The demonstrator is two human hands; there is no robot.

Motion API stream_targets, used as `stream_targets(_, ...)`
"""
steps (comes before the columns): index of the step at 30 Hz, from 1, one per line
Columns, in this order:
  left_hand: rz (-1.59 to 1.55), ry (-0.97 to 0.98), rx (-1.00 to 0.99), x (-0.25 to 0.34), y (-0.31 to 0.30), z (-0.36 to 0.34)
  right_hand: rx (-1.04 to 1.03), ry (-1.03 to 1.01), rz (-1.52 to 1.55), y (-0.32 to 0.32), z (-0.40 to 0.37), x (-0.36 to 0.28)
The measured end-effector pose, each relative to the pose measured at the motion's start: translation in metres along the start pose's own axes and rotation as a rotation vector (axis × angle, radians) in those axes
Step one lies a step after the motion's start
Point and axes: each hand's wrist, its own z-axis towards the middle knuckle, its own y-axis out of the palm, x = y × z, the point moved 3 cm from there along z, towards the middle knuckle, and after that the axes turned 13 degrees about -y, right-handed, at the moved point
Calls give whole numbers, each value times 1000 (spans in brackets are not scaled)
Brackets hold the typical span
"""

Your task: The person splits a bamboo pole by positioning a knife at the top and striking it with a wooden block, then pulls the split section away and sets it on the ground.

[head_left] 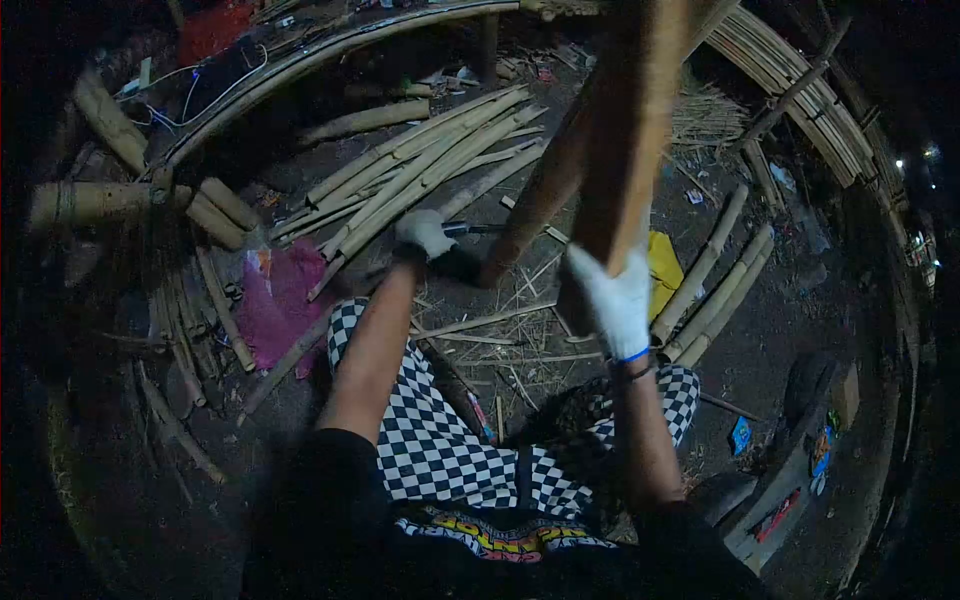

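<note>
My left hand [425, 234], in a white glove, is closed on a knife [476, 229] whose narrow, dark blade points right. It is over the ground in front of my left knee. My right hand [612, 298], also gloved, with a blue cuff edge, grips the lower part of a long wooden plank [632, 140]. The plank rises steeply past the top of the view and its upper part is blurred. Just left of it slants a brown wooden post [545, 195], its lower end near the knife.
Split bamboo poles [420, 160] lie in a pile ahead, with a pink sack [280, 305] at left. A yellow bag [664, 272] and bamboo lengths [715, 300] lie at right. Shavings [500, 340] litter the ground between my legs. A curved bamboo rail [330, 52] arches across the back.
</note>
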Motion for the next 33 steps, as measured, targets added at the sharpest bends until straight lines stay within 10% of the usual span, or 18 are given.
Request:
stream_targets(4, -2, -31, -113, 2, -7, -1, 39, -426, 693, -23, 44, -25)
stream_targets(7, 9, -19, -129, 0, -3, 1, 1, -155, -490, 1, 27, 47)
stream_targets(10, 28, -22, -143, 0, -2, 6, 24, -356, 37, 70, -21, 95)
stream_targets(13, 56, 10, -150, -6, 27, 7, -674, 510, -151, 130, -125, 224)
stream_targets(18, 46, 90, -60, -12, 33, 5, -574, 580, -107, 113, -119, 183)
stream_targets(23, 13, -38, -164, -18, 25, 15, -601, 380, -245, 87, -49, 130)
stream_targets(31, 9, -105, -191, -23, 17, 9, 17, -411, 60, 22, 49, -20)
stream_targets(33, 2, -109, -193, -24, 16, 12, 59, -220, 584, 61, 19, 40)
